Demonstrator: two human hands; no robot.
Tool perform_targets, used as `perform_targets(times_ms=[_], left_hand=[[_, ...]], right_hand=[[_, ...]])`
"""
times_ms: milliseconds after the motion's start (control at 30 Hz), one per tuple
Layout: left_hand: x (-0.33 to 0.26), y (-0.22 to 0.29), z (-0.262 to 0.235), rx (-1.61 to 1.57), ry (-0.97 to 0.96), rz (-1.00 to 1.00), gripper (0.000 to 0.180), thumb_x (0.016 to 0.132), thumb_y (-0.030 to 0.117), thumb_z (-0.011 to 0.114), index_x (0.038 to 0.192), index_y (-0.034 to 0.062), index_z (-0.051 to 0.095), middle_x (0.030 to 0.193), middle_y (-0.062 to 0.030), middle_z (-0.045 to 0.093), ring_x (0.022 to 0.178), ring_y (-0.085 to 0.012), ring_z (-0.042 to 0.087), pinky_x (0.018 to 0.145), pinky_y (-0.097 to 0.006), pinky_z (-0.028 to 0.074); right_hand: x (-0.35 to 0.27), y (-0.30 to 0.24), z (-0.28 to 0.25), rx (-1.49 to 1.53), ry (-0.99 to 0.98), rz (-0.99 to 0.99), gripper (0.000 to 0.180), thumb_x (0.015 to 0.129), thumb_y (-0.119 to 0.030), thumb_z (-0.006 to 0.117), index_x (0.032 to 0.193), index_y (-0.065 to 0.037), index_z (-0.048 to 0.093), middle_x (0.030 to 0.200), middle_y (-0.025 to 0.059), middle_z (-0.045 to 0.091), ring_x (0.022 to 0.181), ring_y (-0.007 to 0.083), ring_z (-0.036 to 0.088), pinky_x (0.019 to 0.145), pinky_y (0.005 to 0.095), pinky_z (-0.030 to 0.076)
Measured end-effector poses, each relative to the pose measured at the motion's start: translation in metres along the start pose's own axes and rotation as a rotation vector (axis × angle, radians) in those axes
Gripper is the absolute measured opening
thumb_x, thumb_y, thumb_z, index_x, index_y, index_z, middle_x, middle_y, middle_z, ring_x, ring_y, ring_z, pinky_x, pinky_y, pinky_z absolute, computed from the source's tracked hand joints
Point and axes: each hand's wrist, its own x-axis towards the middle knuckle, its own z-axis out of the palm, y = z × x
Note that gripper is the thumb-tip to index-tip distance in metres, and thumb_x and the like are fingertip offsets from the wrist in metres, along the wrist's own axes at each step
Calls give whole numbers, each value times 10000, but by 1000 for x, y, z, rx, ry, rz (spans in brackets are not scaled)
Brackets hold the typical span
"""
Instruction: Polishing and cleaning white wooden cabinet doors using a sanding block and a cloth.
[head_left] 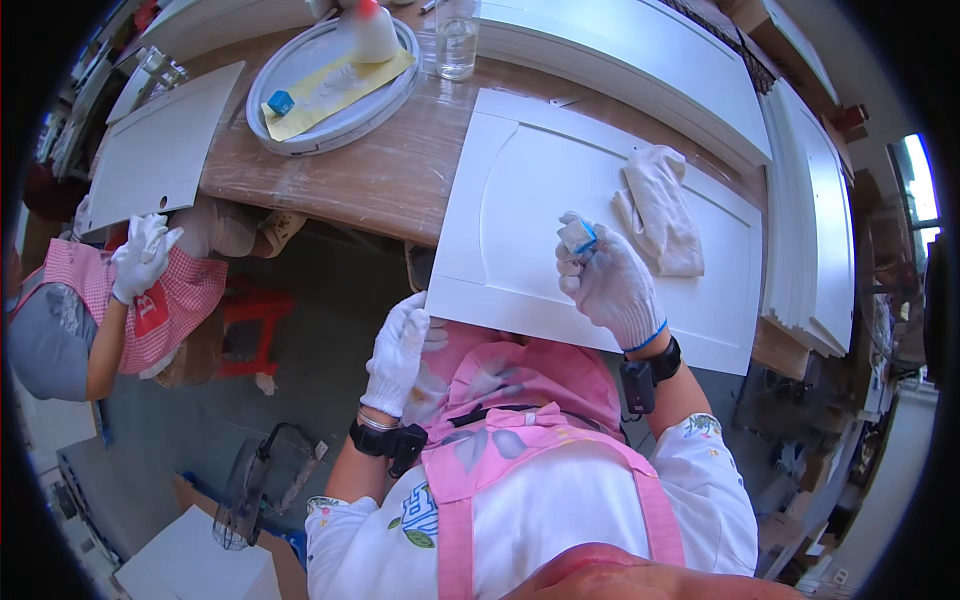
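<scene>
A white framed cabinet door (560,200) lies in front of me, its near edge over my lap. My right hand (612,280), in a white knit glove, is closed around a small white-and-blue block (577,236) above the door. Next to that hand a folded off-white cloth (660,215) rests on the door. My left hand (398,352), also gloved, is at the door's near left corner with its fingers curled against the edge; some fingertips are partly hidden there.
On the wooden table (330,180) stands a round white lid (395,100) with yellow paper (335,97), a blue cube (281,102) and a white bottle (372,38). Beyond are a glass of clear liquid (456,50) and stacked white panels (640,60). At left, a gloved co-worker (140,260) sits by another panel (160,150).
</scene>
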Motion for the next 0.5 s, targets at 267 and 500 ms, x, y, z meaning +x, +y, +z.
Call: perform_targets(times_ms=[267, 500], left_hand=[[3, -7, 0, -28, -62, -77, 519, 991, 368, 565, 1308, -34, 483, 1061, -122, 644, 886, -177, 662, 808, -333, 560], [10, -5, -1, -35, -65, -89, 527, 987, 380, 571, 1298, -38, 491, 1061, -113, 649, 892, -172, 661, 816, -330, 556]], right_hand=[[9, 9, -13, 86, -50, 143, 203, 987, -272, 503, 1072, -92, 538, 819, 20, 482, 700, 124, 470, 574, 250, 436], [19, 15, -10, 3, 16, 125, 284, 992, -259, 492, 1178, -50, 533, 878, 46, 542, 717, 118, 494, 632, 250, 457]])
